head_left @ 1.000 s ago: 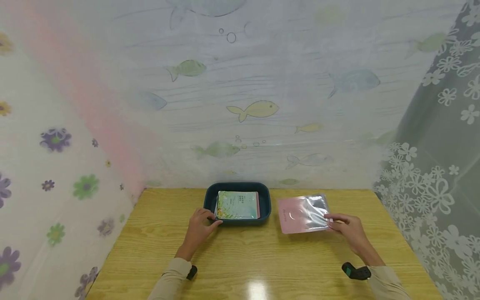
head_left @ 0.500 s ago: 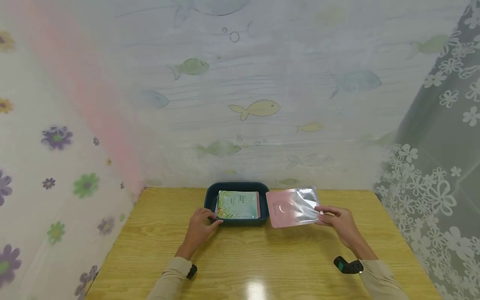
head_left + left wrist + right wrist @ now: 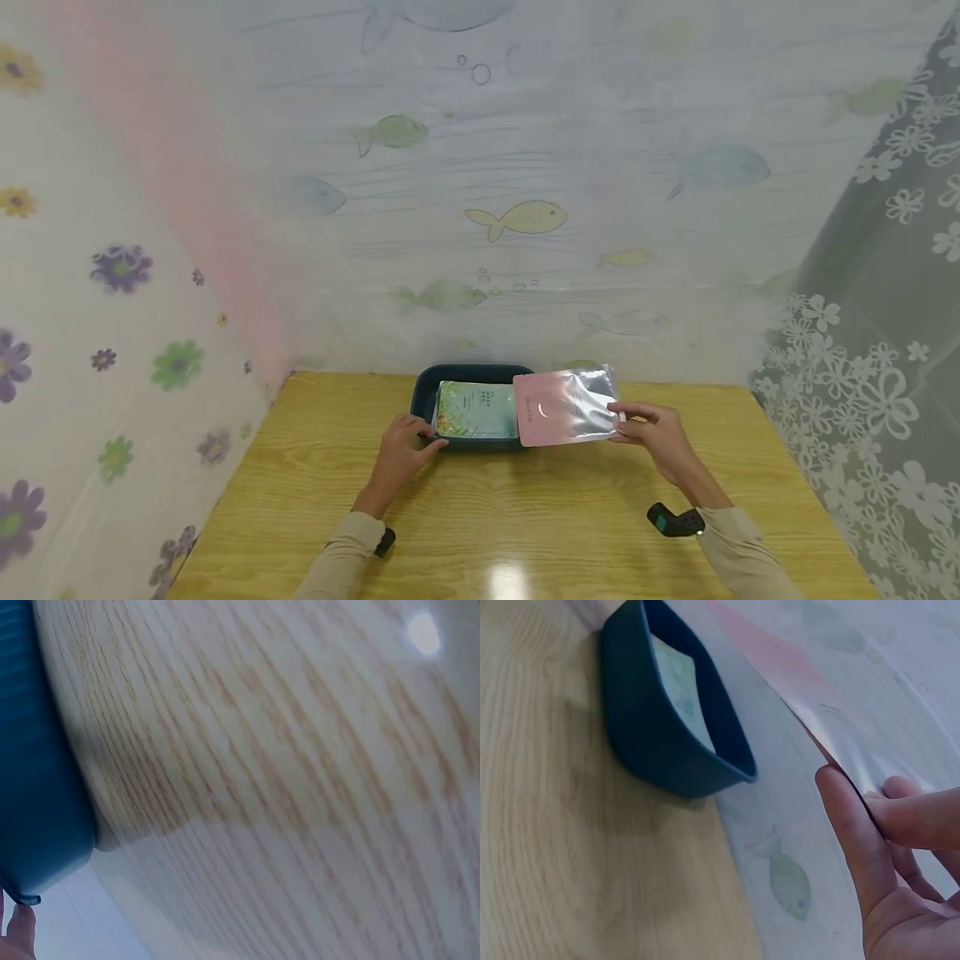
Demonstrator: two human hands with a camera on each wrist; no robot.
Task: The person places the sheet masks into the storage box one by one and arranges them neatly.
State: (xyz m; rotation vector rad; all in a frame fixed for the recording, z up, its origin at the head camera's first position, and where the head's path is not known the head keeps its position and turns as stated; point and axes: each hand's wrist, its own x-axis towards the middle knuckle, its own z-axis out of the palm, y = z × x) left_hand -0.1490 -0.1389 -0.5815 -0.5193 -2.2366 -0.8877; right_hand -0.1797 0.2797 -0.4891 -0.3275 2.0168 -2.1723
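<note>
My right hand [image 3: 660,440] pinches the right edge of a pink and silver sheet mask packet [image 3: 564,407] between thumb and fingers. The packet is held in the air, its left part over the right end of a dark blue plastic bin [image 3: 480,447]. Inside the bin lies a green, flower-printed sheet mask packet [image 3: 474,410]. At the bin's front left corner my left hand [image 3: 401,458] grips the rim. In the left wrist view only a fingertip [image 3: 22,921] shows, touching the bin's rim. From the right wrist view, the held packet [image 3: 810,697] is apart from the bin.
The bin stands at the back of a wood-grain table [image 3: 480,517], close to a pale curtain [image 3: 525,325] printed with fish. A flowered curtain [image 3: 127,367] hangs on the left, and a sheer floral one [image 3: 870,333] on the right.
My right hand has carried the pink packet leftward from over the table until it partly covers the bin's right end. The left hand stays at the bin's corner.
</note>
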